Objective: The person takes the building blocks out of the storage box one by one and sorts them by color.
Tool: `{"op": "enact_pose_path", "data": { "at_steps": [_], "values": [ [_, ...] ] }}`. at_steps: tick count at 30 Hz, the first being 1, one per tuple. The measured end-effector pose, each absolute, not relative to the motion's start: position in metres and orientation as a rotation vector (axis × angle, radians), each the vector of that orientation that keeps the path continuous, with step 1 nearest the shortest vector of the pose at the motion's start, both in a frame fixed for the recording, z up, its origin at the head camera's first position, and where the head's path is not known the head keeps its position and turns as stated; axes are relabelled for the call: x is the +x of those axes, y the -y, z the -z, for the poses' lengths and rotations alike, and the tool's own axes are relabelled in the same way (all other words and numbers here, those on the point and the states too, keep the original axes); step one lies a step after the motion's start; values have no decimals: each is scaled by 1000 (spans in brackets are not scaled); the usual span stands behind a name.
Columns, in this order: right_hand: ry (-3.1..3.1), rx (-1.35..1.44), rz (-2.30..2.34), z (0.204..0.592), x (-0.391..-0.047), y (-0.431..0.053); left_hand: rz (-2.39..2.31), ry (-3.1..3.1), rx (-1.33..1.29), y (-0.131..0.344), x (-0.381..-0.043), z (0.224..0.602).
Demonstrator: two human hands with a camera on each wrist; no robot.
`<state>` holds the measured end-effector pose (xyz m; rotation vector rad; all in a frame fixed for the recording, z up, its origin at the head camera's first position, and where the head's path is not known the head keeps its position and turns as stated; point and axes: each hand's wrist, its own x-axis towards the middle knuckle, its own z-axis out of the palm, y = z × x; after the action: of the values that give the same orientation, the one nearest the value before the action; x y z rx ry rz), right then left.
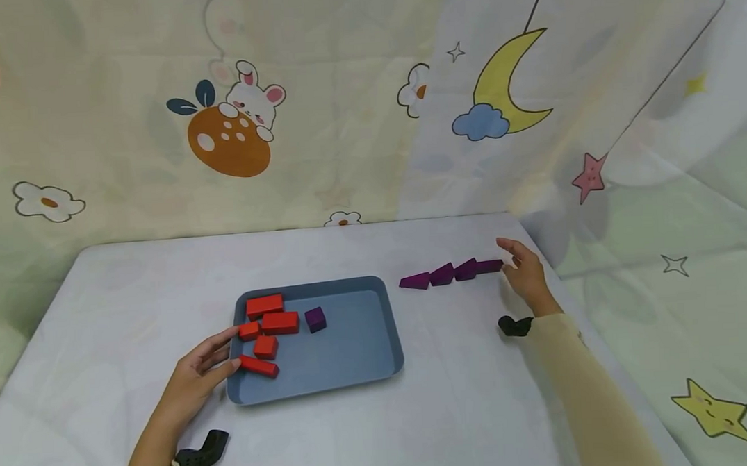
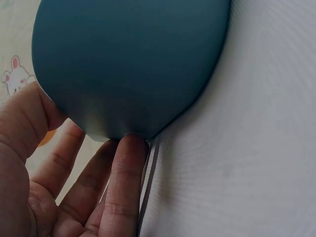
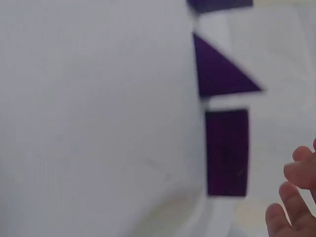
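My left hand (image 1: 195, 376) grips the left edge of a blue-grey tray (image 1: 356, 348) holding five red blocks (image 1: 280, 324) and a purple cube (image 1: 315, 319). My right hand (image 1: 528, 278), relaxed and empty, is just beside four purple blocks (image 1: 441, 275) lined up on the tabletop (image 1: 456, 410), right of the tray.

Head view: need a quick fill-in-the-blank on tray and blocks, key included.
1. The tray holds ____ red blocks.
2. The cube near the tray's middle is coloured ____.
3. The row outside the tray counts ____ purple blocks.
4. That row lies nearer the right hand than the ____ hand.

Missing: five; purple; four; left.
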<state>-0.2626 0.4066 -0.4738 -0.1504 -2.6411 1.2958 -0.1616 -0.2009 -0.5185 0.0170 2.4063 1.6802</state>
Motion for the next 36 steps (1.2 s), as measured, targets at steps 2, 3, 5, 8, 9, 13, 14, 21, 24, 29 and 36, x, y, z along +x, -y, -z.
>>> {"op": "enact_pose_path", "data": {
  "at_steps": [2,3,5,8,9,13,14,21,24,29,36],
  "values": [
    [2595,-117,-1323,467,-259,-394,-1685,-2403,22,201,-162,518],
    [2571,-101,-1340,464,-257,-388,-1685,-2401,23,201,-161,518],
    [2539,-82,-1365,457,-253,-374,-1685,-2401,25,201,-161,518],
    [2511,-48,-1440,447,-248,-354,-1688,-2405,31,200,-162,518],
    [2506,-35,-1474,444,-246,-347,-1684,-2409,30,200,-162,519],
    [2513,74,-1577,434,-242,-319,-1679,-2414,19,200,-162,519],
    [2517,113,-1592,433,-242,-313,-1676,-2412,13,200,-162,519],
    [2488,318,-1712,429,-248,-269,-1671,-2404,-3,200,-161,517],
    [2476,373,-1768,430,-251,-248,-1671,-2407,-5,202,-161,517],
    [2452,431,-1872,433,-255,-217,-1668,-2403,-6,202,-161,517],
    [2499,511,-2024,438,-259,-179,-1683,-2397,4,203,-161,517]
  ]
}}
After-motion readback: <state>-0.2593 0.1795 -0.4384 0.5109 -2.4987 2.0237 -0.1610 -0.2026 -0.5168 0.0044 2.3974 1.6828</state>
